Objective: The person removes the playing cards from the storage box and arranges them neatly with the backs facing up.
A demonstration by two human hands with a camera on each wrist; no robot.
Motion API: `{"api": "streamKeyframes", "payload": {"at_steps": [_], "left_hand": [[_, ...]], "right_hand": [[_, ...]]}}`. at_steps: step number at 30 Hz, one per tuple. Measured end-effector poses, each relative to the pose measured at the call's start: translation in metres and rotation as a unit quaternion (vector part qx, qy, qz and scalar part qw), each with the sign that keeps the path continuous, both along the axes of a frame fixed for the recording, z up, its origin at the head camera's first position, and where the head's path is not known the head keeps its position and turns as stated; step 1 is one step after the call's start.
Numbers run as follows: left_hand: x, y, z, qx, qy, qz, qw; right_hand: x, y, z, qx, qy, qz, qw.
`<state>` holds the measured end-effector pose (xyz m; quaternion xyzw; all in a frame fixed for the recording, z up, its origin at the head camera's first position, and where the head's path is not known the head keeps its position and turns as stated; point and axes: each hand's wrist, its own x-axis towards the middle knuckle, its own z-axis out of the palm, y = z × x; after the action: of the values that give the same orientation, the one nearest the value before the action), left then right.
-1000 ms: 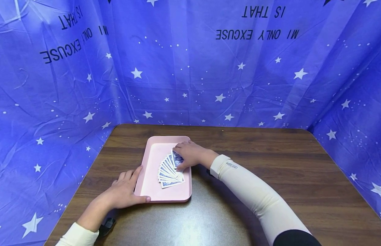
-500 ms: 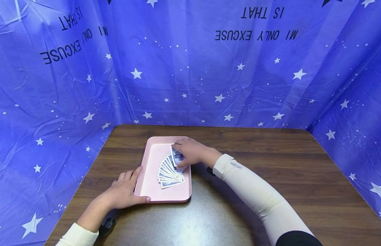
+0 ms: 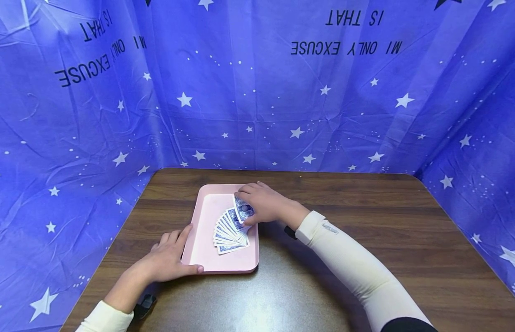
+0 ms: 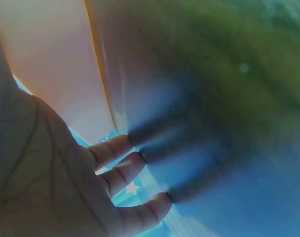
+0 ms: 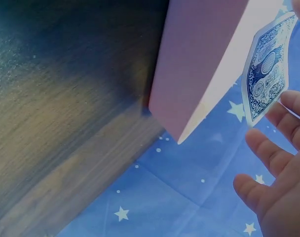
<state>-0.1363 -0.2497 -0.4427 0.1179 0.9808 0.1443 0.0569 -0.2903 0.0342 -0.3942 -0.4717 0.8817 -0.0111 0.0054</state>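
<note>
A pink tray lies on the table, with blue-backed playing cards fanned out inside it. My right hand is over the tray's far right part and pinches one playing card between thumb and fingers. In the right wrist view that card bows slightly, raised above the tray's rim. At the tray's near left corner rests my left hand, thumb across the front rim and fingers along the left side. The left wrist view shows its straight fingers touching the tabletop beside the tray wall.
The brown wooden table extends to the right of the tray. A blue curtain with white stars hangs behind it and along both sides. Dark straps sit at the wrists.
My right hand has moved slightly right and away from me, lifting the pinched card off the end of the fan. The left hand and the tray have stayed in place.
</note>
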Motion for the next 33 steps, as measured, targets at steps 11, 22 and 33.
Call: {"api": "streamKeyframes", "payload": {"at_steps": [11, 22, 33], "left_hand": [[-0.001, -0.001, -0.002, 0.003, 0.004, -0.002, 1.0], [0.001, 0.0, 0.001, 0.002, 0.006, -0.003, 1.0], [0.0, 0.0, -0.001, 0.003, 0.002, -0.002, 1.0]], "right_hand": [[0.004, 0.017, 0.001, -0.028, 0.011, -0.012, 0.9995], [-0.001, 0.042, -0.006, -0.067, 0.019, -0.036, 0.9969], [-0.01, 0.063, -0.017, -0.065, 0.004, -0.089, 0.9939]]}}
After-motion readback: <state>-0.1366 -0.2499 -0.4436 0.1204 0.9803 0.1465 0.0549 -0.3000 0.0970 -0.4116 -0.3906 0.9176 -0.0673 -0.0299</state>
